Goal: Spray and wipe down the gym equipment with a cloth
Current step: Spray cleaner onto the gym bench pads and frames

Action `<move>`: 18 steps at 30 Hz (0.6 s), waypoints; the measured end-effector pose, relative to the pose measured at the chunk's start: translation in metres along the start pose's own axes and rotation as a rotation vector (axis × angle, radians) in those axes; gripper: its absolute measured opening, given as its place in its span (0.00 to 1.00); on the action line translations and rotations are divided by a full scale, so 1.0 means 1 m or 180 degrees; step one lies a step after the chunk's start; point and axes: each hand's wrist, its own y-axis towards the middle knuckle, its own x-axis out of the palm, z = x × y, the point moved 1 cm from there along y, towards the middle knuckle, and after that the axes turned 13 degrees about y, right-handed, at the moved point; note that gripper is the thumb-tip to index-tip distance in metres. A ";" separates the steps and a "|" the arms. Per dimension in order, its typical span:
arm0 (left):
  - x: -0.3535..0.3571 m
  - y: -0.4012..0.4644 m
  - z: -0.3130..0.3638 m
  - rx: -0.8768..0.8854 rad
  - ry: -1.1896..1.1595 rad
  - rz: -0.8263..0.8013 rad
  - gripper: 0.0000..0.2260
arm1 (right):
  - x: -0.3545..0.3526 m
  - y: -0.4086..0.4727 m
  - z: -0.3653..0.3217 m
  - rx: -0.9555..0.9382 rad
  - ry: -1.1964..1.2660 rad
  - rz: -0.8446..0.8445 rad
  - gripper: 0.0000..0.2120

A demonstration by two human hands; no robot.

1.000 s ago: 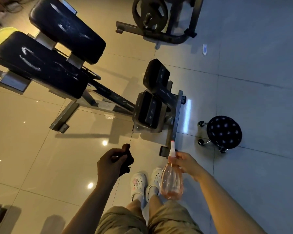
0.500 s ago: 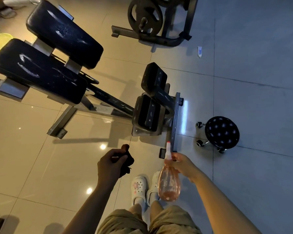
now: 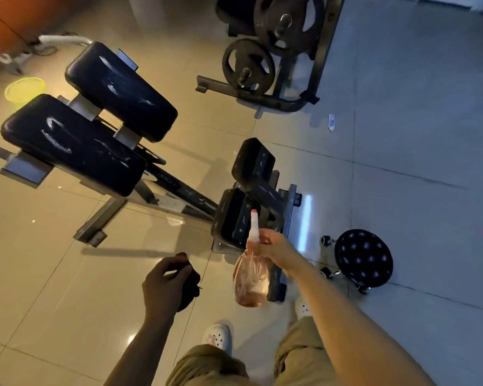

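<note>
A black gym bench stands on the tiled floor, with two worn thigh pads at the left and two smaller ankle pads at its near end. My right hand grips the neck of a clear pink spray bottle, its white nozzle pointing up just in front of the lower ankle pad. My left hand holds a bunched dark cloth low over the floor, left of the bottle and short of the bench.
A round black stool on castors stands right of the bench's foot. A weight-plate rack is at the back. A yellow bucket sits far left, and a small white object lies on the floor. My feet in white clogs are below.
I have stepped toward the bench, so it looks larger. My right hand has raised the spray bottle up to the lower ankle pad. My left hand still holds the cloth.
</note>
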 end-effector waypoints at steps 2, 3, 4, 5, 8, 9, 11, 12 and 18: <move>0.024 -0.003 0.007 -0.0105 0.0020 0.0101 0.08 | -0.019 0.009 -0.005 -0.0065 0.0041 -0.0161 0.11; 0.038 -0.006 0.015 -0.0138 0.0019 0.0159 0.07 | -0.032 0.014 -0.008 -0.0120 0.0024 -0.0239 0.11; 0.055 -0.010 0.024 -0.0148 0.0030 0.0221 0.07 | -0.046 0.019 -0.011 -0.0177 -0.0006 -0.0320 0.10; 0.072 -0.015 0.034 -0.0178 0.0041 0.0302 0.08 | -0.063 0.023 -0.014 -0.0232 -0.0003 -0.0391 0.09; 0.127 -0.038 0.067 -0.0401 -0.0142 0.0573 0.07 | -0.116 0.035 -0.025 -0.0262 0.0064 -0.0458 0.12; 0.142 -0.048 0.079 -0.0471 -0.0230 0.0651 0.07 | -0.132 0.038 -0.028 -0.0271 0.0048 -0.0475 0.13; 0.169 -0.064 0.091 -0.0580 -0.0204 0.0694 0.07 | -0.157 0.040 -0.034 -0.0202 -0.0011 -0.0621 0.09; 0.181 -0.071 0.094 -0.0630 -0.0167 0.0681 0.08 | -0.167 0.039 -0.036 -0.0135 -0.0042 -0.0725 0.06; 0.206 -0.112 0.105 -0.0983 -0.0292 0.1000 0.10 | -0.188 0.043 -0.031 0.0348 -0.0086 -0.0806 0.14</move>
